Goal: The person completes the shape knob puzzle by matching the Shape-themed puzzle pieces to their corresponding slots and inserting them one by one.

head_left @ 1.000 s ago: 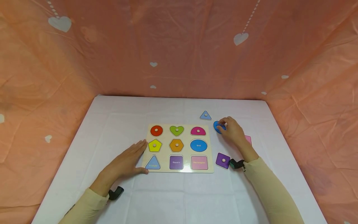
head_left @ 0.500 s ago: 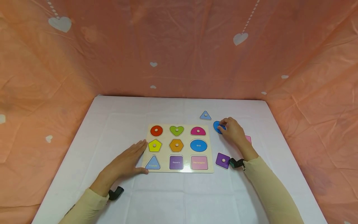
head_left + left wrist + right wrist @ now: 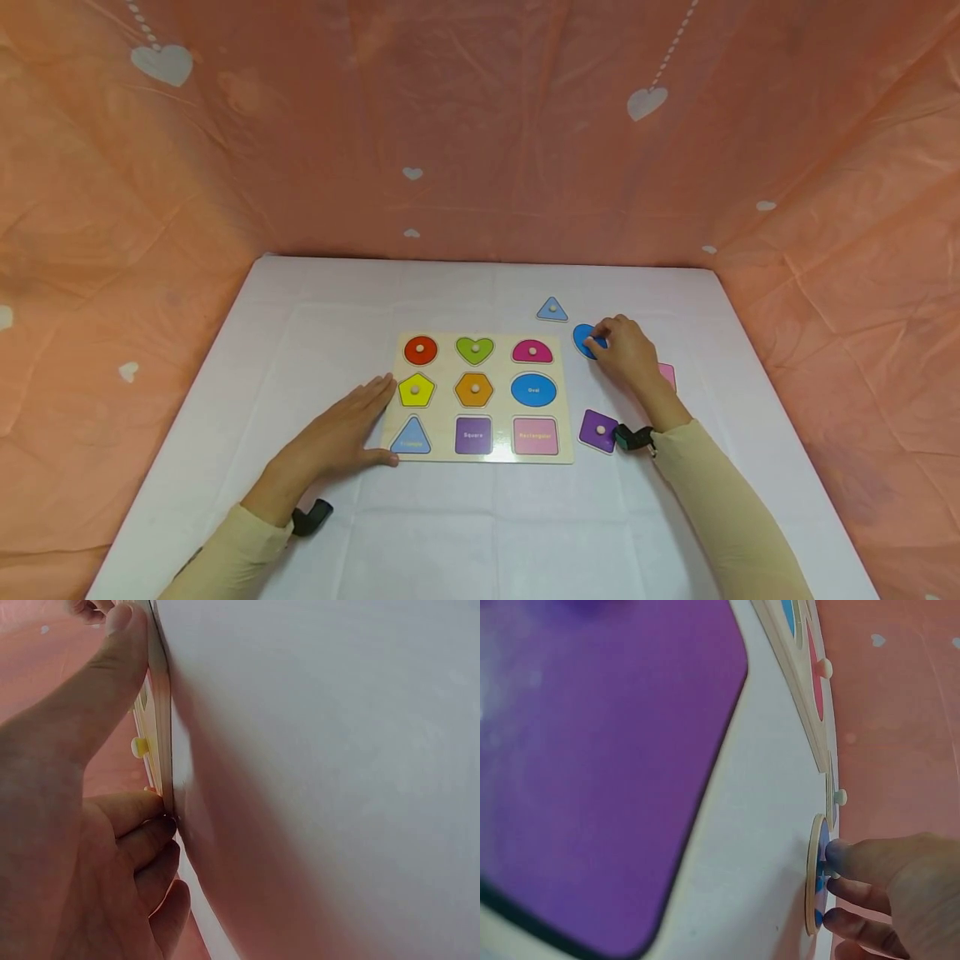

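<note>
— So, where was the blue oval piece (image 3: 584,338)?

— Just off the far right corner of the board (image 3: 502,408), under the right hand (image 3: 628,354), whose thumb and fingertips pinched it near its middle. I couldn't tell whether it touched the table (image 3: 337,300).

— And the left hand (image 3: 330,437)?

— Well apart, at the board's left edge: fingers stretched along it, thumb spread to the near left corner, nothing clasped.

— Which way did the oval recess (image 3: 533,390) lie from the piece?

— Leftward and toward the table's near edge, just inside the board's right edge, so the right hand was the nearer one. Its long axis ran parallel to the board's near edge; the piece's seemed slanted, though fingers covered part of it.

— What about room?

— The straight line between them crossed the board's right edge, close by the seated magenta half-circle (image 3: 521,354). The triangle piece (image 3: 552,310) lay near, toward the table's far edge; the purple square piece (image 3: 591,425) lay just beside the board's near right corner. Wider tabletop stretched toward the table's left and near edges.
</note>
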The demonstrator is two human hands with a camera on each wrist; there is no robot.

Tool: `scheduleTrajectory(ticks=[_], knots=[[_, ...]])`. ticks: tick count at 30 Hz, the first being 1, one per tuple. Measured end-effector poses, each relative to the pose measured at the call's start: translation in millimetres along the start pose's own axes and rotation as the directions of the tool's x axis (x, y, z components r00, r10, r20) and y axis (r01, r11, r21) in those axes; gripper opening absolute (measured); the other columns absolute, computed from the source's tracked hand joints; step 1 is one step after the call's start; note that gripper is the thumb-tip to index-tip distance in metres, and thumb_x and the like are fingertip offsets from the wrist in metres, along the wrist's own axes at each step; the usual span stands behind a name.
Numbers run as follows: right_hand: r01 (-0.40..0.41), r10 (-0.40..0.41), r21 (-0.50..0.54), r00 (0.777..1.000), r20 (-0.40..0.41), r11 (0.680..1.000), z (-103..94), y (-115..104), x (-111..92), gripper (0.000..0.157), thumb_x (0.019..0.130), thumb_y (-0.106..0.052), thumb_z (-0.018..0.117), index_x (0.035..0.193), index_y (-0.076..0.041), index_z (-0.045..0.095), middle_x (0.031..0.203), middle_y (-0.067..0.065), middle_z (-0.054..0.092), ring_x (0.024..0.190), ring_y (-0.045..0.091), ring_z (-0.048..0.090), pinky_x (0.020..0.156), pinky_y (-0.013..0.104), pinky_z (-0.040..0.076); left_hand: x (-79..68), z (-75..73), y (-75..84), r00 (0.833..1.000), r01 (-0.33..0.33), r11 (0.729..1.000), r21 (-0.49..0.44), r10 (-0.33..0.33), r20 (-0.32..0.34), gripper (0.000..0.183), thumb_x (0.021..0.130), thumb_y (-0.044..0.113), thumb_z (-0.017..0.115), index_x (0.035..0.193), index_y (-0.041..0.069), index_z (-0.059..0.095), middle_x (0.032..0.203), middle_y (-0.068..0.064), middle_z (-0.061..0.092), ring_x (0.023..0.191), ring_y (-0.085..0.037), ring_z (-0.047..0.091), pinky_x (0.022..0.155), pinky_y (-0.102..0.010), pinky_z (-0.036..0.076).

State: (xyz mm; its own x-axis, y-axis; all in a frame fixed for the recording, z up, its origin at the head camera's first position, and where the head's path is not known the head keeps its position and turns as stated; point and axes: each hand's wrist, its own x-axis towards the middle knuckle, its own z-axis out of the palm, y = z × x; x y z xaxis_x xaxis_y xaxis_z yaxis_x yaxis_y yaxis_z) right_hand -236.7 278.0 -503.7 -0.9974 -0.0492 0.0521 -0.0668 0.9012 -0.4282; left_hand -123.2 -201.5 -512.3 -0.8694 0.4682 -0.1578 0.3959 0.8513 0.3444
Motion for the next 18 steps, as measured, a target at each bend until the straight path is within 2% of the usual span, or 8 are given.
scheduleTrajectory(ticks=[12,18], knots=[[-0.007,0.007,0.011,1.000,-0.022,1.000,3.9,0.1,-0.2,0.025,0.099,-0.025,0.077,0.107,-0.002,0.074,0.105,0.016,0.064,0.099,0.035,0.061,0.083,0.054,0.057,0.3,-1.4,1.5,1.000,-0.002,1.000,-0.013,0.002,-0.005,0.122,0.079,0.050,0.094,0.168,0.001,0.028,0.177,-0.016,0.026,0.163,-0.037,0.025,0.132,-0.055,0.026],[-0.013,0.013,0.018,1.000,-0.015,1.000,2.8,-0.3,-1.1,0.025,0.100,-0.024,0.077,0.109,-0.001,0.074,0.106,0.017,0.064,0.101,0.035,0.061,0.085,0.054,0.057,0.4,-2.6,3.3,1.000,0.004,1.000,-0.014,-0.004,-0.003,0.121,0.079,0.050,0.094,0.168,0.000,0.029,0.176,-0.016,0.027,0.163,-0.037,0.026,0.132,-0.055,0.027]])
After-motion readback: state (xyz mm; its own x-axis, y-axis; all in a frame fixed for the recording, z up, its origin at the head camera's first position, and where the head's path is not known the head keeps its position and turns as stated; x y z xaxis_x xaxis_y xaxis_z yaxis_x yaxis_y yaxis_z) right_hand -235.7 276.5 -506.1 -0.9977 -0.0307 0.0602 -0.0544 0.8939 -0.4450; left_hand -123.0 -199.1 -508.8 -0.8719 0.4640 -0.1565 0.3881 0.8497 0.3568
